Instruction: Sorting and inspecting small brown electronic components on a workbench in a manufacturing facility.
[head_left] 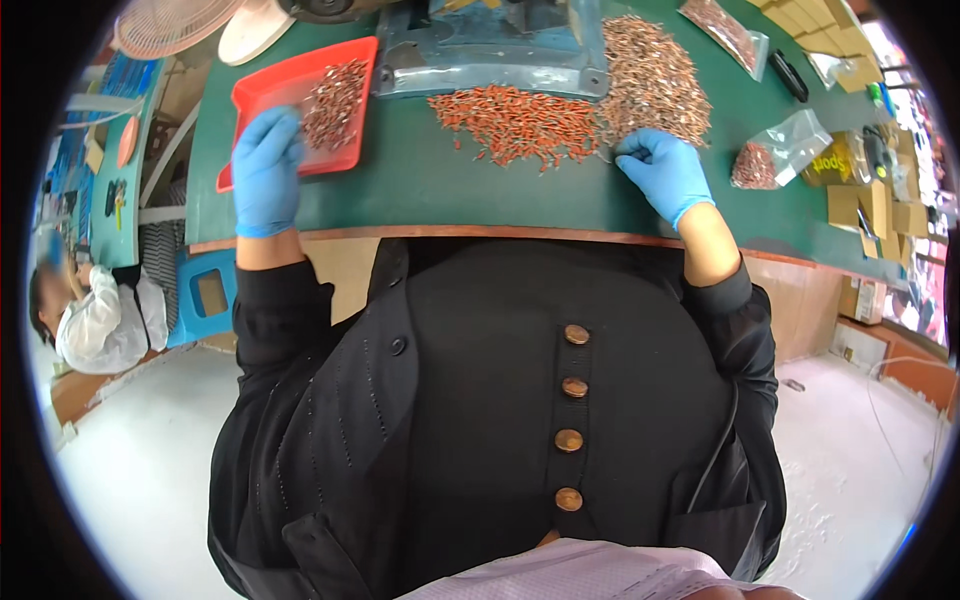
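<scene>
My left hand (pixel 266 170) wears a blue glove and rests on the near edge of a red tray (pixel 262 88) that holds a heap of small reddish-brown and silver parts (pixel 335 103); whether its fingers grip any parts is hidden. My right hand (pixel 662 170), also in a blue glove, lies on the green table (pixel 420 190) at the near edge of a large pile of small orange and copper-coloured parts (pixel 560 115), its fingers curled and pinching at the pile's edge.
A blue-grey metal machine base (pixel 490 50) stands behind the pile. Clear bags of parts (pixel 775 155) and cardboard boxes (pixel 875 200) lie at the right. A fan (pixel 170 25) sits at the back left. Another person (pixel 95 310) sits low at the left.
</scene>
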